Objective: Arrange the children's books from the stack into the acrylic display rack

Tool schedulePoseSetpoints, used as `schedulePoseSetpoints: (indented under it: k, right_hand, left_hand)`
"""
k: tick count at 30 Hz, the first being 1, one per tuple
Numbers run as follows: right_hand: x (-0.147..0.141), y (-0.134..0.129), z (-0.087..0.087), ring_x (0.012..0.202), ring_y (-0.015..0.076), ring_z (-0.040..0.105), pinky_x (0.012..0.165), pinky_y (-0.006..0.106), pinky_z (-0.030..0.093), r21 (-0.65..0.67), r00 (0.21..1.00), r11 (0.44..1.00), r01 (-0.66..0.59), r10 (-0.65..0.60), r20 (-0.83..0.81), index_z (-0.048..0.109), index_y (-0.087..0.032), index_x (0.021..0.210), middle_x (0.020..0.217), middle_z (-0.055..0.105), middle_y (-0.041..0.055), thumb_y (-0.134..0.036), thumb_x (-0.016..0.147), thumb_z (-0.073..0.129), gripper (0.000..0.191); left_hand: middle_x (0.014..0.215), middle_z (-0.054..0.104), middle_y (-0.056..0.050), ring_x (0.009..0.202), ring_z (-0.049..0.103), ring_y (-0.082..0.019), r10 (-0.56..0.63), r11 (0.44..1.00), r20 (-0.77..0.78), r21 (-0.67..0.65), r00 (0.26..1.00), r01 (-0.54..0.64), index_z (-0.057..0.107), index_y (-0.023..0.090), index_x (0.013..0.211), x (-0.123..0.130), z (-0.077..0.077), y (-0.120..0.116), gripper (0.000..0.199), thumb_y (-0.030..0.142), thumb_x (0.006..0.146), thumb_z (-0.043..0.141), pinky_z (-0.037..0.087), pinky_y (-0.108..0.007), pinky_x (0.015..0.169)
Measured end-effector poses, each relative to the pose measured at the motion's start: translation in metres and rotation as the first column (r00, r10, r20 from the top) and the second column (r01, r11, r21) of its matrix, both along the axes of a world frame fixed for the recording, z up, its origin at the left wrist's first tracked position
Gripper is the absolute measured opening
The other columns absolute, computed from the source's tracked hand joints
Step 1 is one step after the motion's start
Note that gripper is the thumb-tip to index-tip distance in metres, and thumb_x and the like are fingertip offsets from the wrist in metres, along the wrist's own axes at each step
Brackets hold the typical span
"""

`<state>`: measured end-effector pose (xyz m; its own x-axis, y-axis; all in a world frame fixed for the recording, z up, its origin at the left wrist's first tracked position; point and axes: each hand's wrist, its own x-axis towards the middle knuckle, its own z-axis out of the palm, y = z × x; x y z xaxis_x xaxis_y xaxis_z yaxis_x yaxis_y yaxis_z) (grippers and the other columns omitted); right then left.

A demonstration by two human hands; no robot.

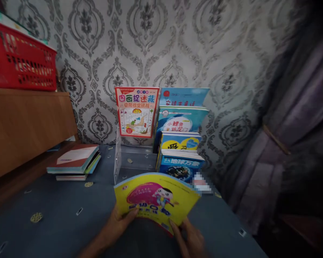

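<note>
A yellow children's book with a cartoon figure on its cover is bent into a curve between my two hands. My left hand grips its lower left side, thumb on the front cover. At the lower right edge, my right hand holds it with fingers wrapped round the side. Just behind it stands a clear tiered book rack. The rack's right side carries several books in steps, with a blue book at the front. On its left side, a red-bordered picture book stands upright at the back.
On the left of the patterned dark cloth lies a small stack of books. Beyond it is a wooden cabinet with a red basket on top. A tied curtain hangs at right, and a patterned wall rises behind.
</note>
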<state>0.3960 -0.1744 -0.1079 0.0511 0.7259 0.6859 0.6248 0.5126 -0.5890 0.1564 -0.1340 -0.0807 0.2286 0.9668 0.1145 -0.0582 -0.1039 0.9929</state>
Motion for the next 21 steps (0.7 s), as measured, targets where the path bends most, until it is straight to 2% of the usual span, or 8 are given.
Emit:
schedulePoseSetpoints:
  k: [2,5,9,12,15,21]
  right_hand:
    - [-0.002,0.003,0.012,0.047,0.0167,0.066,0.047,0.024,0.054,0.023,0.999,1.0,-0.009,0.007,0.053,0.06,-0.026,0.077,0.059,0.069,0.0,-0.058,0.099,0.045,0.041]
    - [-0.009,0.008,0.024,0.05,0.0156,0.067,0.049,0.022,0.053,0.047,0.997,0.999,-0.019,0.015,0.082,0.056,-0.025,0.079,0.062,0.069,-0.0002,-0.054,0.102,0.04,0.041]
    - [-0.017,0.019,0.027,0.056,0.0153,0.067,0.054,0.023,0.053,0.044,0.989,0.994,-0.098,0.093,0.114,0.056,-0.025,0.082,0.068,0.069,0.0006,-0.043,0.104,0.04,0.033]
    - [-0.022,0.032,0.027,0.066,0.0163,0.07,0.061,0.024,0.055,0.038,0.973,0.982,-0.186,0.179,0.142,0.058,-0.024,0.09,0.078,0.072,0.0025,-0.035,0.104,0.042,0.025]
    - [-0.029,0.05,0.03,0.072,0.017,0.071,0.064,0.025,0.056,0.056,0.965,0.974,-0.22,0.208,0.159,0.06,-0.023,0.095,0.085,0.073,0.0044,-0.029,0.103,0.041,0.021]
    - [-0.042,0.083,0.033,0.076,0.0196,0.07,0.067,0.028,0.057,0.135,0.971,0.975,-0.178,0.151,0.185,0.064,-0.022,0.097,0.085,0.072,0.0069,-0.024,0.103,0.04,0.025]
  left_hand:
    - [0.113,0.077,-0.009,0.106,0.071,-0.03,-0.028,0.995,-0.057,0.093,0.998,0.033,0.075,0.021,0.11,-0.003,0.008,0.004,0.053,0.064,0.079,0.069,0.058,-0.044,0.095]
    - [0.107,0.078,-0.008,0.097,0.074,-0.027,-0.009,0.978,-0.192,0.202,0.981,0.048,0.076,0.019,0.105,-0.013,0.016,0.012,0.044,0.056,0.083,0.067,0.06,-0.04,0.09]
    - [0.108,0.079,-0.006,0.096,0.075,-0.027,0.026,0.95,-0.381,0.299,0.924,0.096,0.078,0.021,0.103,-0.035,0.032,0.02,0.033,0.047,0.085,0.067,0.059,-0.038,0.091]
    - [0.101,0.08,-0.005,0.092,0.076,-0.027,0.079,0.935,-0.429,0.346,0.9,0.083,0.079,0.023,0.096,-0.049,0.041,0.029,0.028,0.045,0.082,0.069,0.061,-0.037,0.086]
    - [0.101,0.08,-0.005,0.088,0.076,-0.027,0.126,0.929,-0.426,0.367,0.896,0.044,0.079,0.022,0.096,-0.057,0.038,0.045,0.029,0.045,0.082,0.069,0.062,-0.037,0.082]
    - [0.088,0.081,-0.006,0.077,0.076,-0.028,0.29,0.886,-0.43,0.459,0.855,-0.07,0.078,0.022,0.085,-0.06,0.022,0.08,0.03,0.049,0.083,0.065,0.062,-0.037,0.068]
